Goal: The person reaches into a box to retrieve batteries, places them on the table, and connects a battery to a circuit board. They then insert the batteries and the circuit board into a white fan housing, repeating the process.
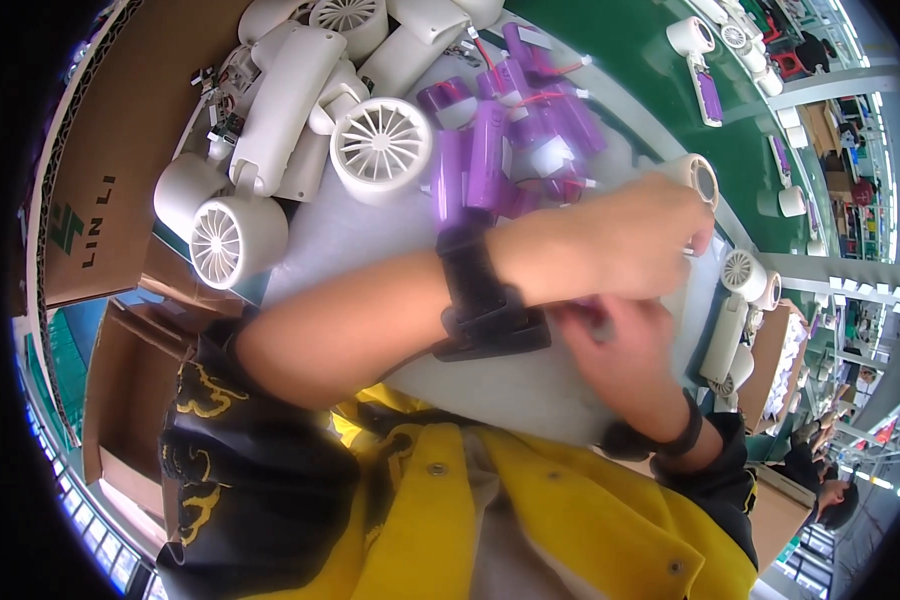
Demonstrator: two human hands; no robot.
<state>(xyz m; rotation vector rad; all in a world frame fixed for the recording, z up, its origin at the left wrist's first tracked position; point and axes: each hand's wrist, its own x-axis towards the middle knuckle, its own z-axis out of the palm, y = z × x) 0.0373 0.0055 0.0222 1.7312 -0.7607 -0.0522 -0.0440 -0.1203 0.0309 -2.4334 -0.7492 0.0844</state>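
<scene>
My left forearm, with a black strap around the wrist, crosses the grey work surface (390, 375) from the left. Blurred by motion, my left hand (650, 235) is closed with its fingers curled down; what they hold is hidden. Directly beyond its knuckles shows a white round fan head (697, 180), partly covered by the hand. Just below it, my right hand (622, 345) is closed, its fingertips tucked out of sight under the left hand. A small purplish bit shows by the right thumb, too blurred to name. Purple wrapped batteries (488, 150) with red wires lie beyond my left wrist.
White handheld fan housings (290, 110) are piled at the far left beside a cardboard box (110, 190). More fan parts (735, 320) lie along the right edge. A green conveyor belt (640, 70) carries white and purple parts. Another person (835, 500) is at the far right.
</scene>
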